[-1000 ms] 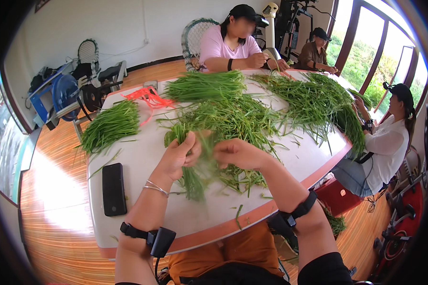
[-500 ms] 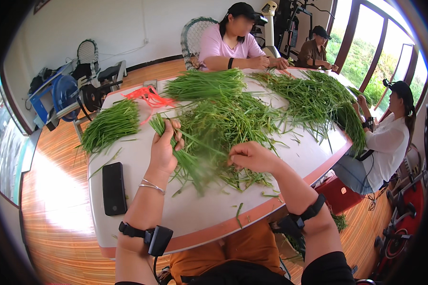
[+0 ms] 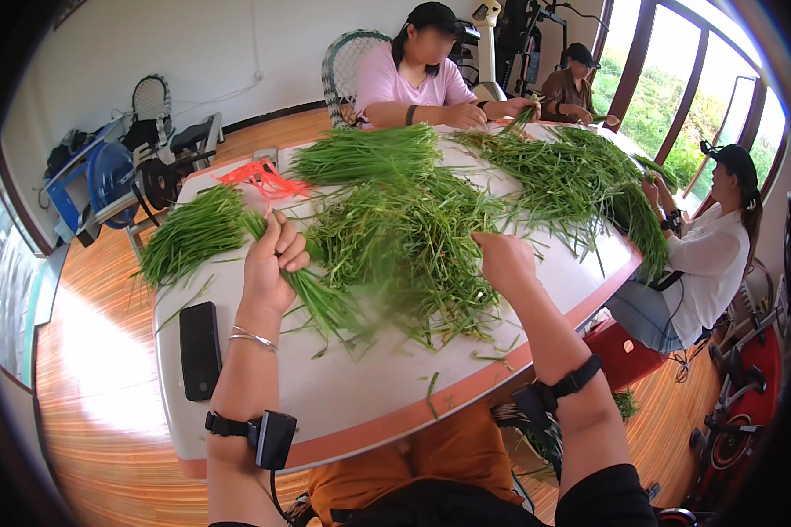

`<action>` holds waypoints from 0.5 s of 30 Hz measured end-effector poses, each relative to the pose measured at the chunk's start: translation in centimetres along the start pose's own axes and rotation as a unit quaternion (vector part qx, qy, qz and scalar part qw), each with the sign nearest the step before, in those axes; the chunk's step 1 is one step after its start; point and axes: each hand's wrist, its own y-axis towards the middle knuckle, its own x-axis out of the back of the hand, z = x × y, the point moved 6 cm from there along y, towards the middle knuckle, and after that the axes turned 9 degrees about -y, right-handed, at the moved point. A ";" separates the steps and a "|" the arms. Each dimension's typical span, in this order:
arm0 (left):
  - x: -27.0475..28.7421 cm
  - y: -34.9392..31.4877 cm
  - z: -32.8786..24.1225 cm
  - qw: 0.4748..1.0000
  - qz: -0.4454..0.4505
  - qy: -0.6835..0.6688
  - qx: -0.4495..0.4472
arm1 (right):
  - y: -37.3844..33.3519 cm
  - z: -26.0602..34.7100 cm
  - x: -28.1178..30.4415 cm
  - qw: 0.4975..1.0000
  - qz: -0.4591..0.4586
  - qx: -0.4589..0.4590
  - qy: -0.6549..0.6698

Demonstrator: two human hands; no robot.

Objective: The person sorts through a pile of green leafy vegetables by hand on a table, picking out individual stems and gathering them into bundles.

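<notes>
My left hand (image 3: 277,255) is closed around a small bunch of green chives (image 3: 323,297), whose lower ends fan out toward me over the white table (image 3: 369,386). A loose, tangled heap of chives (image 3: 444,224) lies just right of that bunch. At the heap's right edge is my right hand (image 3: 507,263), fingers curled and pinched together; whether a stalk is between them I cannot make out. Left of my left hand lies a neatly lined-up pile of chives (image 3: 193,235). Another straightened pile (image 3: 369,154) lies beyond the heap.
Red plastic ties (image 3: 268,180) lie between the neat piles. A black phone (image 3: 200,351) rests near the table's left edge. More loose chives (image 3: 571,171) cover the far right side. Co-workers sit across and at the right, handling greens. A red box (image 3: 624,351) stands below the right edge.
My right hand has moved right and away from the held bunch. My left hand has shifted slightly left with its chives. The person across now holds up a small bunch.
</notes>
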 end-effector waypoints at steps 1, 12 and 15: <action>-0.5 -0.2 0.1 0.999 0.029 0.023 0.027 | 0.3 0.5 0.2 1.000 0.000 0.000 0.001; -1.0 -1.5 4.7 0.969 -0.024 0.141 0.199 | 4.1 1.0 -2.6 0.985 0.154 -0.074 -0.025; -0.6 -1.7 5.3 0.962 -0.027 0.154 0.223 | 3.6 0.8 -3.7 0.990 0.137 -0.023 -0.008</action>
